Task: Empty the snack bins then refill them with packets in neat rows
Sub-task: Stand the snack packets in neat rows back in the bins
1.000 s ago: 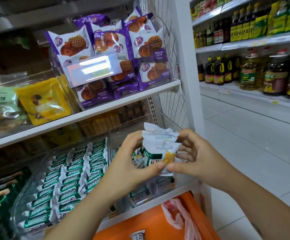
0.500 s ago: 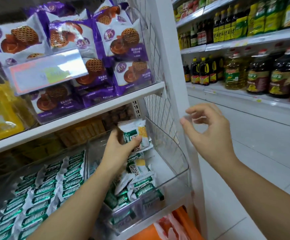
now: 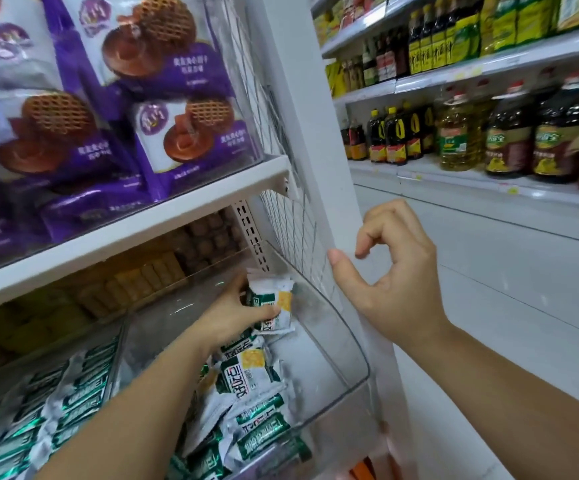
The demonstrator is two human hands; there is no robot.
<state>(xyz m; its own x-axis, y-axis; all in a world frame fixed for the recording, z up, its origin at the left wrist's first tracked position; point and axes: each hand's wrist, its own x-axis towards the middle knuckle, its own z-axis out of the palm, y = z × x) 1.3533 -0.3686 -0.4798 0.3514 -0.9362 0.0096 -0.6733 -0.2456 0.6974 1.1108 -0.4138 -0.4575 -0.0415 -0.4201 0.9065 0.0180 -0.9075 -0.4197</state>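
In the head view, a white metal store shelf (image 3: 135, 233) carries purple biscuit bags (image 3: 184, 133), and across a pale tiled aisle floor (image 3: 488, 306) stand rows of oil bottles (image 3: 454, 133). Beneath that shelf sits a clear plastic bin (image 3: 346, 344), where the left hand (image 3: 232, 320) grips a small stack of white-and-green snack packets (image 3: 274, 299) at the bin's back, their long axis upright and crimped ends pointing up, above loose packets (image 3: 246, 375) lying at mixed angles. The right hand (image 3: 395, 271) hangs just beside the shelf's white upright post (image 3: 315, 150), fingers loosely curled and holding nothing.
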